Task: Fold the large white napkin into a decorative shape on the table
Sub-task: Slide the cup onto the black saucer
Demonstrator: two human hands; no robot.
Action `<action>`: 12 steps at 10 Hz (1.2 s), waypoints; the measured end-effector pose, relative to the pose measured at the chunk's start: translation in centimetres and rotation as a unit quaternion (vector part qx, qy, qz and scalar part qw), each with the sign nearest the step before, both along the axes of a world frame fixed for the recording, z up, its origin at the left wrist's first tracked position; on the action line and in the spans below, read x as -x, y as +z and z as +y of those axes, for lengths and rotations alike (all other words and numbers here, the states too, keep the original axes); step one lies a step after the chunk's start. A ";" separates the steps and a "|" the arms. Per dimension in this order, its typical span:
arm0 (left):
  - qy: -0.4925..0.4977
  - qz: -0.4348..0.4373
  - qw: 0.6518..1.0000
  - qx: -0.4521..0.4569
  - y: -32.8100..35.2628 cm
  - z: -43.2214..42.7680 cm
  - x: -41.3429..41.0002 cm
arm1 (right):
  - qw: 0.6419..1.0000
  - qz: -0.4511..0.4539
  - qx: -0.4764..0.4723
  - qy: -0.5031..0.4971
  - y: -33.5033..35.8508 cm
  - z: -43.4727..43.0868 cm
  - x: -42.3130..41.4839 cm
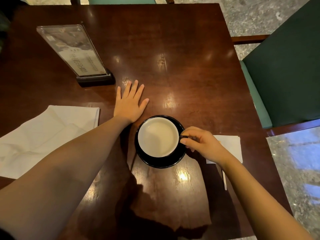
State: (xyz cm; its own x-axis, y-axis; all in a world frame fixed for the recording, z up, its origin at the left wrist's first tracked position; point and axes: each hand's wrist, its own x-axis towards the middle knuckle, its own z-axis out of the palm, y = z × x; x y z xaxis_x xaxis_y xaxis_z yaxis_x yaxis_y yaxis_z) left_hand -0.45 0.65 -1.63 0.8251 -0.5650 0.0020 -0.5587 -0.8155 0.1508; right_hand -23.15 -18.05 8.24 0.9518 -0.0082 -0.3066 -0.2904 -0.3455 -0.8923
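The large white napkin (46,134) lies flat and folded at the left edge of the dark wooden table (173,58), partly under my left forearm. My left hand (129,103) rests palm down on the bare wood beyond the napkin, fingers spread, holding nothing. My right hand (200,144) pinches the handle of a black cup (158,136) filled with a milky drink. The cup stands on a black saucer (161,161) in the middle near me.
A clear menu stand (78,54) on a dark base stands at the back left. A small white paper napkin (232,146) and a thin white packet (224,181) lie under my right wrist. A green chair (285,75) is at the right.
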 end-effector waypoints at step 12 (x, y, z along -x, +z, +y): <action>-0.005 -0.011 1.000 0.004 0.2 0.1 0.2 | 0.977 -0.057 0.194 0.074 0.8 -0.9 -1.4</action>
